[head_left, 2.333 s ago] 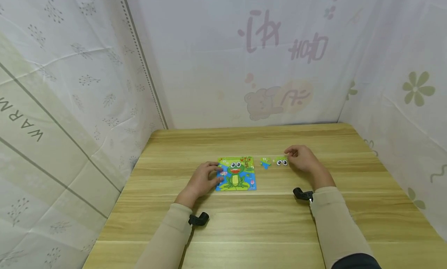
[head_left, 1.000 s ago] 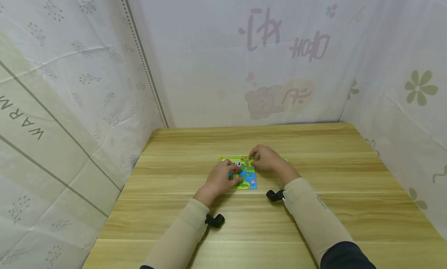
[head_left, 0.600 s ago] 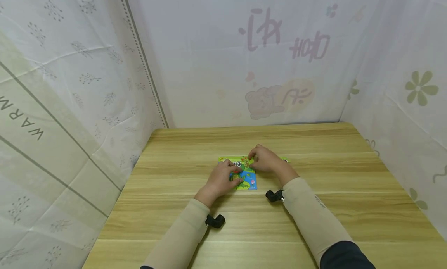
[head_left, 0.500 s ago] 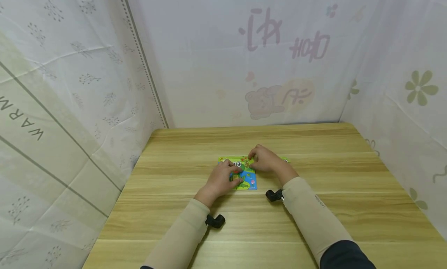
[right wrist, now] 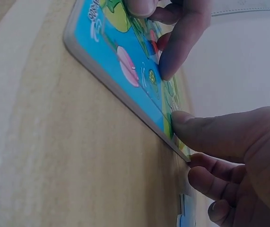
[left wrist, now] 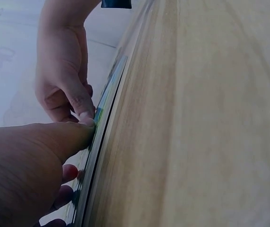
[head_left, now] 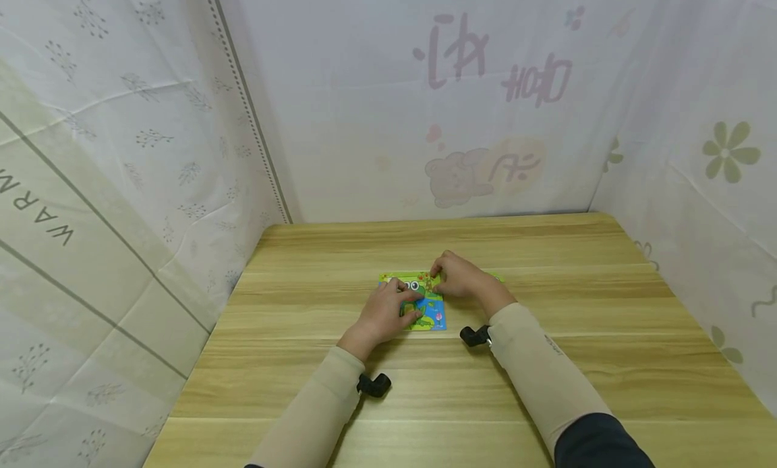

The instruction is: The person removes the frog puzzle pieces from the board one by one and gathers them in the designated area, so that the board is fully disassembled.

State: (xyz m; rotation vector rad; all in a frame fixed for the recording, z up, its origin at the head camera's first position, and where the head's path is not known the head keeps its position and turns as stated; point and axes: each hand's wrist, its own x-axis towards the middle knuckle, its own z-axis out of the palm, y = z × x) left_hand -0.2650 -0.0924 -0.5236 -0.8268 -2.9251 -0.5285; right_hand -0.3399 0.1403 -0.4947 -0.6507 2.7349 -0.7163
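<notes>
Frog puzzle: a square flat board with a frog picture (head_left: 434,307); it lies on the table, toward the far edge and slightly left of the middle between the side edges.
Writing on the puzzle: small white lettering stands beside its near right corner, cut by the picture border in the right wrist view; I cannot read it.
Board edge: thick and greyish, with rounded corner; a thin line runs inside it, along the picture.
Right hand (head_left: 460,276): the fingers are curled; it pinches the far right corner of the puzzle, with the thumb upon the picture.
Left hand (head_left: 384,313): loosely bent, thumb and fingers apart; the fingertips rest on the picture and cover its left part.
Loose piece (right wrist: 187,212): blue, on the table just beyond the right hand, partly seen.
Sleeves: both beige (head_left: 308,414); the right one bears tiny dark letters, too small for reading.
Wrist cameras: black, one at each cuff (head_left: 375,385).
Table (head_left: 437,414): light wood grain, far corners rounded.
Left cloth (head_left: 152,205): "WARM" in grey, running slantwise, with sprigs.
Back cloth (head_left: 340,117): pale pink writing which I cannot read surely, above a bear.
Right cloth (head_left: 686,90): green flowers.
</notes>
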